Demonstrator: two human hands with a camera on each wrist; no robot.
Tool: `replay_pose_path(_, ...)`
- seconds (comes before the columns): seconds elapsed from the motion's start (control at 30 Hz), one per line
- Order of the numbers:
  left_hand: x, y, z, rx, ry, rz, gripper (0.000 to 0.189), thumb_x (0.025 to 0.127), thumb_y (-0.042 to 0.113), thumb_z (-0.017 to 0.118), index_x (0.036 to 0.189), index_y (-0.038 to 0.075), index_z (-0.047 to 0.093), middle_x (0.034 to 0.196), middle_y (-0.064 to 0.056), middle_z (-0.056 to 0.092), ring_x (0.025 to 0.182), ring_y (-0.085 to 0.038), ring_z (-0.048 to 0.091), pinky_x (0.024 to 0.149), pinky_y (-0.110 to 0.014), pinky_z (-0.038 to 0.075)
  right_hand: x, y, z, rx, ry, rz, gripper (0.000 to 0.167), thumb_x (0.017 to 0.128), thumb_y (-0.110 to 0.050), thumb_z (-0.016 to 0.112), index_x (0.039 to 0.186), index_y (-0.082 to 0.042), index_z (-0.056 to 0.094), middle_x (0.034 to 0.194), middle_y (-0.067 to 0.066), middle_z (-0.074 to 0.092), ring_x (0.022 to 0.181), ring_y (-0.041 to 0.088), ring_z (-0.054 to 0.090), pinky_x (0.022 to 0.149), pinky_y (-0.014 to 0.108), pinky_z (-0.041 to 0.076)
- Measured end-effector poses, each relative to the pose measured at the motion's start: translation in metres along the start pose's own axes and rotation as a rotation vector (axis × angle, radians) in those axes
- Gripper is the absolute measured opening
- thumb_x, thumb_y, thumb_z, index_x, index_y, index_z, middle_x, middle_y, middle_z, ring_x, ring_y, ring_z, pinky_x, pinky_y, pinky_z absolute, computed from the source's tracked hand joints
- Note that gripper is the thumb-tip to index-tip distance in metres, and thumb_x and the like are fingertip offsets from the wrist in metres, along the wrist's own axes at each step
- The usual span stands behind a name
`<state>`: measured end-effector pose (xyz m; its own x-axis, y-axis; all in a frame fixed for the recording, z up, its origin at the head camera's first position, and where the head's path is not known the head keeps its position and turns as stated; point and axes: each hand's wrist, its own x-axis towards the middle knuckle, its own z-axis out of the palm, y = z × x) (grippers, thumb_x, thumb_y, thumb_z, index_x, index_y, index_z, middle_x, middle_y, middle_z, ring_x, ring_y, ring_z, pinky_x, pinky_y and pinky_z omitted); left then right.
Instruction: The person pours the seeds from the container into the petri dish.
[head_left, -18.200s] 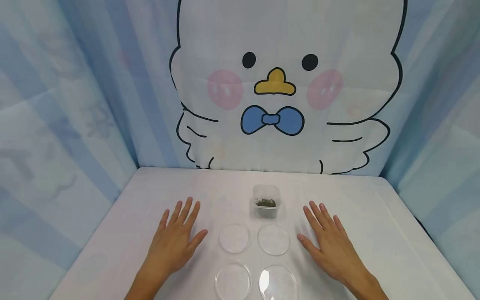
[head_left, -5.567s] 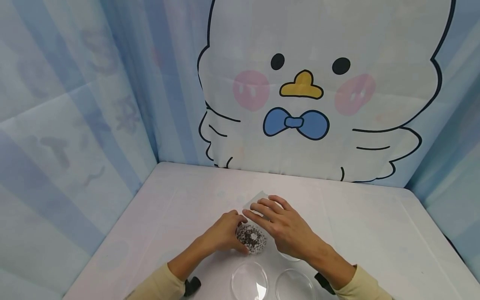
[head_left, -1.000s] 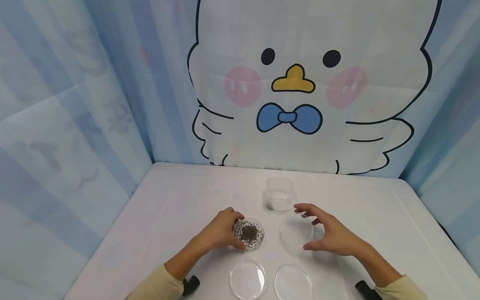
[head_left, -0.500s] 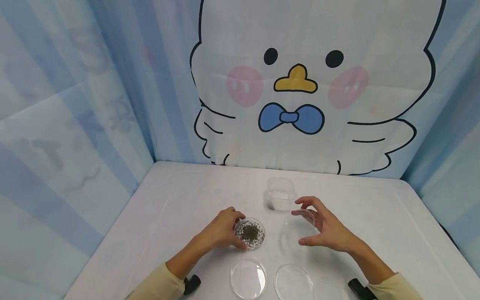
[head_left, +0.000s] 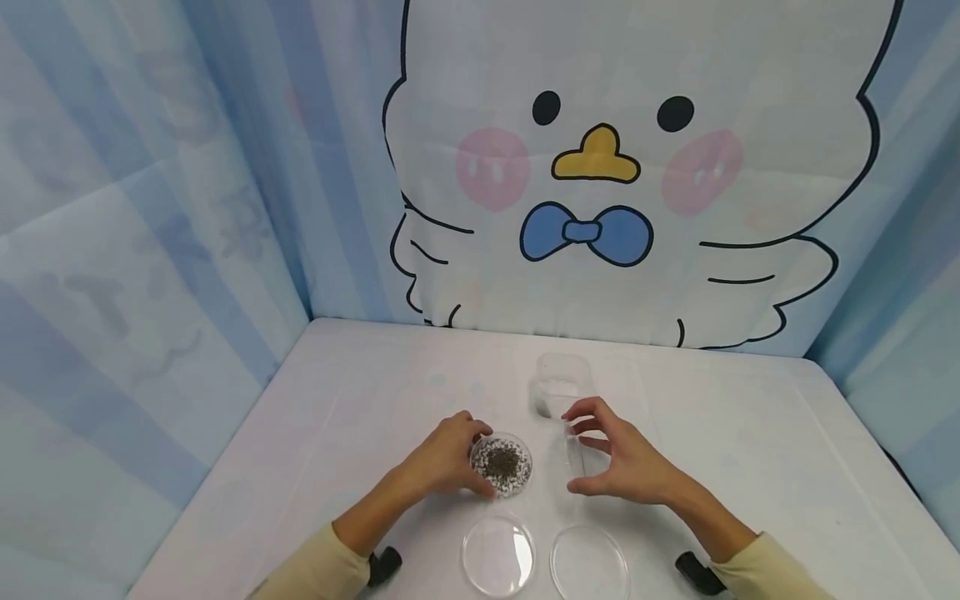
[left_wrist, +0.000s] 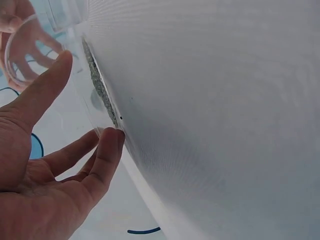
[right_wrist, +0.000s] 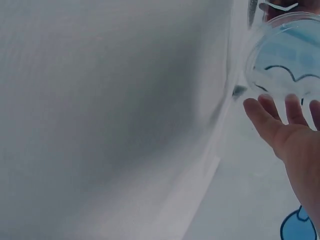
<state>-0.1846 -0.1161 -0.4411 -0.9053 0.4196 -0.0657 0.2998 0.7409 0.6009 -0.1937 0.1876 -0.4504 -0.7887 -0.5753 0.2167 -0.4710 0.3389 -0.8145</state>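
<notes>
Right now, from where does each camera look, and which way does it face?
Head: on the head, facing forward and down at the table; left hand, right hand and sleeves show.
Left wrist: on that wrist, facing dark grains; both hands show.
Right wrist: on that wrist, facing the clear disc; both hands, left barely.
Shared: clear disc, both wrist views.

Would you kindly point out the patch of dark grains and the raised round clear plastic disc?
Patch of dark grains (head_left: 502, 462), head view: the point lies on its middle.
Raised round clear plastic disc (right_wrist: 287, 52), right wrist view: on its flat face.
</notes>
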Motion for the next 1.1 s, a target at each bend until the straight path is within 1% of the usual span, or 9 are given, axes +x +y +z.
replay_pose_path(0.1,0.0,0.0,-0.001,0.005,-0.004,0.003,0.079,0.064,0.026,0.101,0.13,-0.001,0.067,0.11,-0.012,0.063,0.1,-0.024,0.06,0.09,-0.043,0.055,0.006,0.0,0.006,-0.06,-0.019,-0.029,0.076,0.071,-0.016,0.097,0.132,-0.007,0.052,0.131,0.012,0.06,0.121,0.031,0.059,0.102,0.048,0.056)
replay_pose_path(0.23,0.0,0.001,-0.001,0.005,-0.014,-0.003,0.082,0.064,0.026,0.101,0.132,-0.001,0.065,0.112,-0.013,0.063,0.102,-0.025,0.062,0.089,-0.042,0.056,0.014,-0.001,0.015,-0.16,-0.046,-0.098,0.067,0.07,-0.019,0.096,0.125,-0.009,0.059,0.126,0.007,0.064,0.124,0.024,0.06,0.098,0.046,0.056)
replay_pose_path(0.3,0.0,-0.001,-0.001,0.001,-0.017,-0.007,0.084,0.064,0.028,0.101,0.134,-0.001,0.064,0.113,-0.013,0.063,0.101,-0.025,0.062,0.087,-0.04,0.056,0.018,-0.002,0.02,-0.212,-0.06,-0.114,0.063,0.07,-0.022,0.096,0.123,-0.012,0.061,0.129,0.005,0.065,0.128,0.021,0.058,0.099,0.045,0.054)
replay_pose_path(0.47,-0.003,-0.005,-0.006,0.001,-0.014,0.0,0.088,0.065,0.026,0.101,0.14,0.001,0.06,0.114,-0.013,0.063,0.103,-0.025,0.062,0.086,-0.041,0.055,0.025,-0.008,0.031,-0.322,-0.097,-0.087,0.062,0.071,-0.028,0.094,0.123,-0.022,0.063,0.14,0.002,0.061,0.13,0.021,0.054,0.104,0.049,0.048)
replay_pose_path(0.57,-0.009,-0.008,-0.011,0.008,-0.008,0.002,0.083,0.067,0.021,0.099,0.139,0.003,0.061,0.115,-0.013,0.063,0.102,-0.024,0.06,0.086,-0.042,0.054,0.028,-0.01,0.038,-0.336,-0.113,-0.094,0.06,0.071,-0.029,0.094,0.124,-0.023,0.066,0.143,0.002,0.06,0.131,0.021,0.052,0.106,0.051,0.045)
replay_pose_path(0.67,-0.015,-0.012,-0.016,0.016,-0.003,-0.003,0.077,0.068,0.018,0.098,0.136,0.004,0.064,0.112,-0.012,0.063,0.097,-0.021,0.057,0.083,-0.04,0.051,0.033,-0.011,0.046,-0.337,-0.134,-0.136,0.057,0.074,-0.028,0.093,0.124,-0.021,0.067,0.144,0.004,0.06,0.133,0.023,0.052,0.109,0.052,0.044)
replay_pose_path(0.83,-0.025,-0.017,-0.019,0.019,-0.01,-0.04,0.069,0.071,0.02,0.097,0.131,0.006,0.066,0.109,-0.01,0.062,0.092,-0.018,0.053,0.08,-0.037,0.05,0.039,-0.013,0.055,-0.367,-0.157,-0.202,0.056,0.076,-0.029,0.091,0.126,-0.017,0.068,0.145,0.007,0.06,0.136,0.028,0.052,0.111,0.056,0.042)
replay_pose_path(0.93,-0.029,-0.019,-0.02,0.023,-0.007,-0.055,0.066,0.072,0.021,0.096,0.13,0.006,0.067,0.109,-0.009,0.062,0.092,-0.018,0.054,0.081,-0.038,0.051,0.042,-0.016,0.058,-0.378,-0.163,-0.208,0.056,0.077,-0.028,0.091,0.127,-0.017,0.068,0.147,0.008,0.059,0.135,0.028,0.052,0.108,0.052,0.045)
replay_pose_path(1.1,-0.034,-0.02,-0.022,0.026,-0.001,-0.078,0.064,0.073,0.023,0.095,0.13,0.008,0.068,0.112,-0.008,0.063,0.096,-0.019,0.057,0.085,-0.042,0.053,0.047,-0.022,0.062,-0.389,-0.199,-0.184,0.058,0.077,-0.025,0.091,0.13,-0.016,0.068,0.149,0.009,0.057,0.136,0.028,0.05,0.11,0.051,0.046)
